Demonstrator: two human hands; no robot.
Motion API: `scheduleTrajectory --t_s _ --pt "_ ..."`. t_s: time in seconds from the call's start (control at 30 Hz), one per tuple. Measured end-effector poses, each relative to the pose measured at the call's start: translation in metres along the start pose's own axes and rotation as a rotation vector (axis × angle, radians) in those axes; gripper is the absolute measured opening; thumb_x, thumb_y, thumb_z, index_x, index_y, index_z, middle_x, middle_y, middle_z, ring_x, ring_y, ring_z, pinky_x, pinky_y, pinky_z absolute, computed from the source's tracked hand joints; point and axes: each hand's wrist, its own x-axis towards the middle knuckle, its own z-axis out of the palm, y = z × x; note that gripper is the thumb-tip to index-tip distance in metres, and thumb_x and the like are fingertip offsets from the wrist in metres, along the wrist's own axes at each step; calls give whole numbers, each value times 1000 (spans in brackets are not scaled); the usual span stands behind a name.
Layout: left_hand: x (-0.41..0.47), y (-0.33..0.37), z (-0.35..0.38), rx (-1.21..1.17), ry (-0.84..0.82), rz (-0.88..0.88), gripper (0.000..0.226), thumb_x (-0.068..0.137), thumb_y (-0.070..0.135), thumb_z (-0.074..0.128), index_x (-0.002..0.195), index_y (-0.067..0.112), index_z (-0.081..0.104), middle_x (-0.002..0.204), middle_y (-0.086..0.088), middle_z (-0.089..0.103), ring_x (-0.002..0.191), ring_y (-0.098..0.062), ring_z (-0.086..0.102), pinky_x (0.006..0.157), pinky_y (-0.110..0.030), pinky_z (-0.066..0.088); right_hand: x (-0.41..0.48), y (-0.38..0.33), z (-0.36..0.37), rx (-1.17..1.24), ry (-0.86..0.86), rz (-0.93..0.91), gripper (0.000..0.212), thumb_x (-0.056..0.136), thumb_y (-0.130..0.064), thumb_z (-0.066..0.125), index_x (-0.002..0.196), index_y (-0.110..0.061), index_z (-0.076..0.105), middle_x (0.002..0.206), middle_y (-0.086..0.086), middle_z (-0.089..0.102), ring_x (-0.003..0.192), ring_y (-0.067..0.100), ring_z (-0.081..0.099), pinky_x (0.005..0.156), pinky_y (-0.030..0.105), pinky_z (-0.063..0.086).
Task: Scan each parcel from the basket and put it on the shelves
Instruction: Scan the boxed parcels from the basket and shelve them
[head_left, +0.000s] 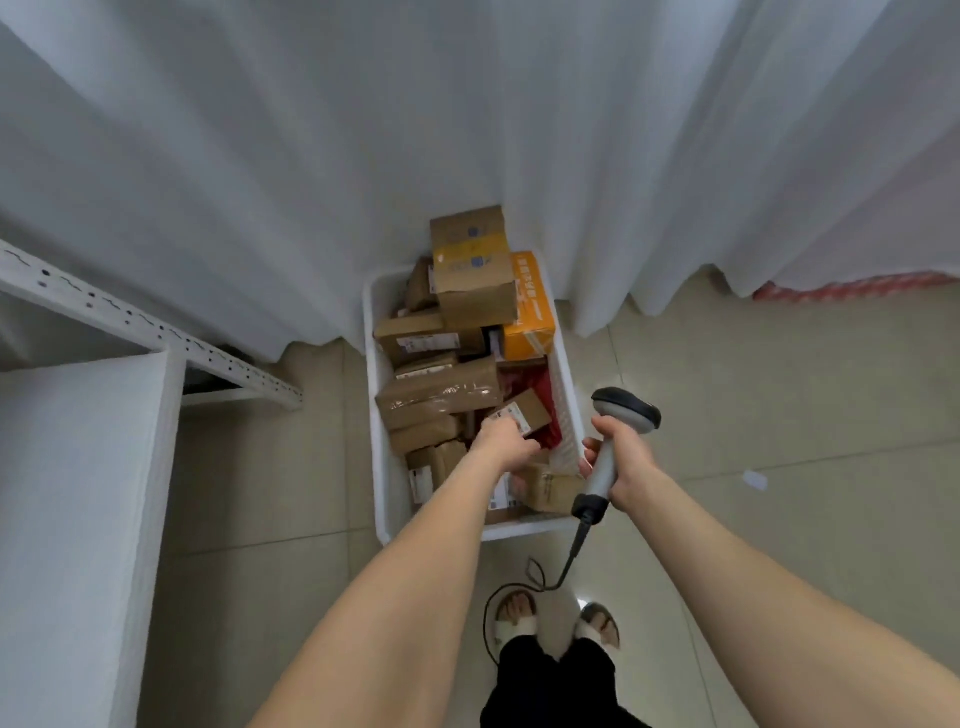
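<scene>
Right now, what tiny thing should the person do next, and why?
Probably lift the small box out of the basket and turn its label toward the scanner. The left hand grips that box, and the right hand holds the scanner beside the basket.

quick count fwiw: 1 white basket (519, 527), approx a dozen brown parcels (439, 395) (some buried, so no exact no.), 1 orange box (530, 312), 1 red bag (545, 400), 1 scanner (628, 408) w/ 1 cable (576, 551), 2 hands i.e. left hand (506, 441) + right hand (618, 457), 2 sandals (514, 616), 1 shelf unit (156, 322).
</scene>
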Motion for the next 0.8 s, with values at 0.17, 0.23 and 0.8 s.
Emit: scheduleTrajectory --t_s 0.17,0.23,0.8 --pt "56 -24 67 -110 -73 -122 64 96 45 48 143 4 35 141 -17 47 127 -32 47 104 -40 42 74 38 -17 -78 42 15 35 86 -17 68 118 -7 57 96 13 57 89 30 58 91 51 53" --pt "75 -33 90 -182 -91 -189 72 96 51 43 146 2 28 146 -17 41 132 -34 42 105 -40 40 100 51 -21 -104 76 -10 34 84 -12 69 116 -4 58 93 14 59 89 32 59 92 53 53" --pt "104 -40 132 -849 -231 -581 36 91 33 49 113 7 60 102 -15 67 92 -33 65 87 -45 52 132 79 2 -227 -74 43 39 83 -14 73 117 -3 59 114 20 67 104 36 65 93 53 52"
